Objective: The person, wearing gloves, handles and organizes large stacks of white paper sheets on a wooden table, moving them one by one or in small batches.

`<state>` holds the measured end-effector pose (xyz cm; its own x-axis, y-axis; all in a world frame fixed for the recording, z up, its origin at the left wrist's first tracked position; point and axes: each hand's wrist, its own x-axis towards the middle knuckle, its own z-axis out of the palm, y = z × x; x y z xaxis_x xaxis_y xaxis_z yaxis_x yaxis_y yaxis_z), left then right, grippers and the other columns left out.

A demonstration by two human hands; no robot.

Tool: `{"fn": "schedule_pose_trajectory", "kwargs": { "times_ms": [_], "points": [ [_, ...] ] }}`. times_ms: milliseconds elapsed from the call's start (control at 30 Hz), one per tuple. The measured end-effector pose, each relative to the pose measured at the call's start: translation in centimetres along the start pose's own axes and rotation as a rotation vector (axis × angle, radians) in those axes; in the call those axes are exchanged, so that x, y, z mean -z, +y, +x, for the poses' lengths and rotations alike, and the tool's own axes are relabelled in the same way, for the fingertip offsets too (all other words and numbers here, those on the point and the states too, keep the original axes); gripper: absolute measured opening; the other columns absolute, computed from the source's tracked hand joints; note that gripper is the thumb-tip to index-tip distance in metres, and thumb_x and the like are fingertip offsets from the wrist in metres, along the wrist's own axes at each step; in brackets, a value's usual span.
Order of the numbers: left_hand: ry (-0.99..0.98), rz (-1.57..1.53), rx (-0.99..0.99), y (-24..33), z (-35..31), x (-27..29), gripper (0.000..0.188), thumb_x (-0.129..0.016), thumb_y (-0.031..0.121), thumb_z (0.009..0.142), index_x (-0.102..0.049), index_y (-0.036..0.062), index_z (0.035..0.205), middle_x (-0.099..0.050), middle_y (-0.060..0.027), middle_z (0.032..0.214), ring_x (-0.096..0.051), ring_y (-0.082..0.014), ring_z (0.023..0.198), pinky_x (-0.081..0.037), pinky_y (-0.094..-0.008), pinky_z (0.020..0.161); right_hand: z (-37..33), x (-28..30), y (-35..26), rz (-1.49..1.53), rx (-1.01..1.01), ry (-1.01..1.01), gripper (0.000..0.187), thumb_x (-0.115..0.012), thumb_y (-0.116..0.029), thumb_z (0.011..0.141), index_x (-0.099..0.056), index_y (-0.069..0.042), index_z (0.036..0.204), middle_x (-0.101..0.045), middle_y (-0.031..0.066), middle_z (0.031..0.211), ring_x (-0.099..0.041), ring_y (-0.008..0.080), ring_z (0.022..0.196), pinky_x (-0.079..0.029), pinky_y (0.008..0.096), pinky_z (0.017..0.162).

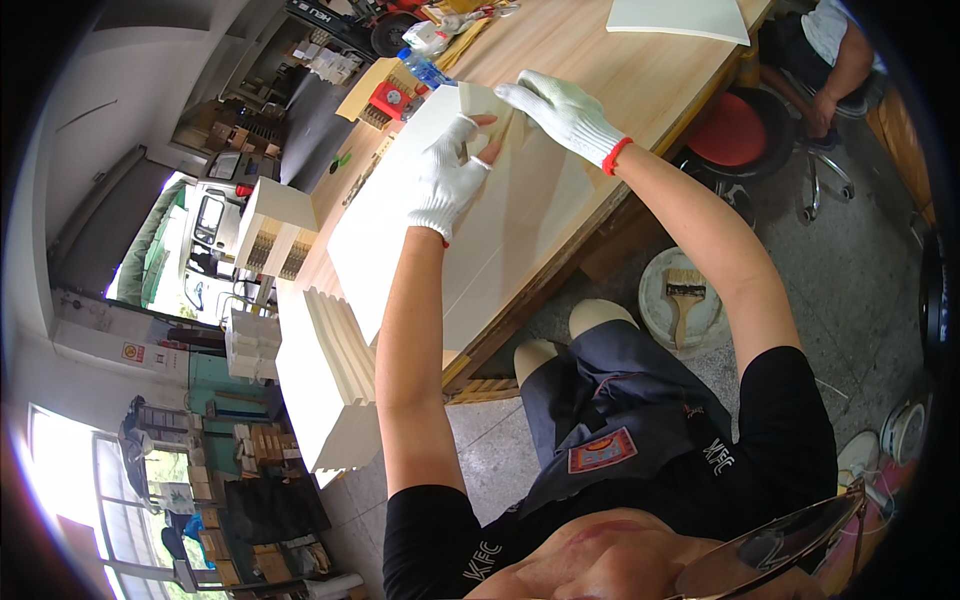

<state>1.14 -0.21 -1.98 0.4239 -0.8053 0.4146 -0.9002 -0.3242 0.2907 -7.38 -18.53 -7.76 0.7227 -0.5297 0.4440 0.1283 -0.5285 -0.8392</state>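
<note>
A large white sheet of board (pixel 520 215) lies across the wooden worktable, with a crease or seam running along it. My left hand (pixel 452 178), in a white knit glove that leaves some fingertips bare, rests on the sheet with thumb and fingers apart. To its right, my right hand (pixel 565 112), gloved in white with a red cuff, lies stretched out near the sheet's far end. Beyond the hands the sheet has a pale flap or edge (pixel 478 98). Whether the right fingertips press on it is hard to make out. Neither hand grips anything visible.
A stack of white folded boards (pixel 335 375) stands at the table's left. Farther off are a water bottle (pixel 425 70) and a red box (pixel 388 100). A brush (pixel 683 300) lies on a bucket beside my knees. Another person sits at right, near a red stool (pixel 725 128).
</note>
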Motion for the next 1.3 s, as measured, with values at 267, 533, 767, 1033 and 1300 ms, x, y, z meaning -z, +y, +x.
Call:
{"fn": "schedule_pose_trajectory", "kwargs": {
  "times_ms": [267, 533, 767, 1033, 1300],
  "points": [
    [0.010, 0.017, -0.027, -0.3, 0.1, -0.1, 0.029, -0.065, 0.027, 0.094, -0.067, 0.0161, 0.121, -0.071, -0.0118, 0.106, -0.066, -0.0285, 0.097, -0.050, -0.0374, 0.089, 0.4, -0.7, 1.0, 0.002, 0.061, 0.086, 0.060, -0.045, -0.067, 0.096, -0.064, -0.011, 0.101, -0.068, 0.0128, 0.090, -0.064, 0.0355, 0.090, -0.048, 0.0444, 0.078],
    [-0.061, -0.023, 0.093, 0.4, 0.1, -0.1, 0.035, -0.076, 0.022, 0.086, -0.067, 0.0132, 0.119, -0.071, -0.0121, 0.110, -0.066, -0.0238, 0.100, -0.050, -0.0359, 0.090, 0.2, -0.9, 1.0, 0.012, 0.088, 0.111, 0.059, -0.044, -0.067, 0.096, -0.064, -0.012, 0.101, -0.067, 0.0132, 0.089, -0.063, 0.0361, 0.089, -0.048, 0.0445, 0.077],
    [0.073, -0.077, -0.021, 0.6, -0.3, -0.1, 0.026, -0.062, 0.021, 0.094, -0.067, 0.0154, 0.118, -0.071, -0.0136, 0.105, -0.066, -0.0279, 0.097, -0.050, -0.0368, 0.091, 0.0, -0.3, 0.1, -0.068, 0.025, 0.042, 0.059, -0.043, -0.067, 0.097, -0.057, -0.010, 0.088, -0.060, 0.0130, 0.077, -0.060, 0.0353, 0.079, -0.045, 0.0445, 0.071],
    [-0.043, 0.015, 0.031, 0.4, 0.0, 0.0, 0.030, -0.076, 0.026, 0.086, -0.068, 0.0126, 0.111, -0.072, -0.0099, 0.103, -0.065, -0.0238, 0.094, -0.050, -0.0358, 0.086, -0.1, -1.3, 1.1, -0.025, 0.134, 0.204, 0.054, -0.044, -0.063, 0.098, -0.061, -0.012, 0.094, -0.063, 0.0134, 0.081, -0.061, 0.0355, 0.082, -0.046, 0.0446, 0.072],
    [-0.091, -0.014, 0.145, 0.3, 0.3, -0.2, 0.035, -0.079, 0.026, 0.083, -0.069, 0.0141, 0.114, -0.071, -0.0094, 0.102, -0.066, -0.0256, 0.093, -0.051, -0.0370, 0.086, -0.1, -0.6, 1.0, 0.018, 0.063, 0.099, 0.053, -0.045, -0.063, 0.098, -0.062, -0.012, 0.097, -0.064, 0.0132, 0.083, -0.062, 0.0352, 0.083, -0.046, 0.0444, 0.073]
  ]
}}
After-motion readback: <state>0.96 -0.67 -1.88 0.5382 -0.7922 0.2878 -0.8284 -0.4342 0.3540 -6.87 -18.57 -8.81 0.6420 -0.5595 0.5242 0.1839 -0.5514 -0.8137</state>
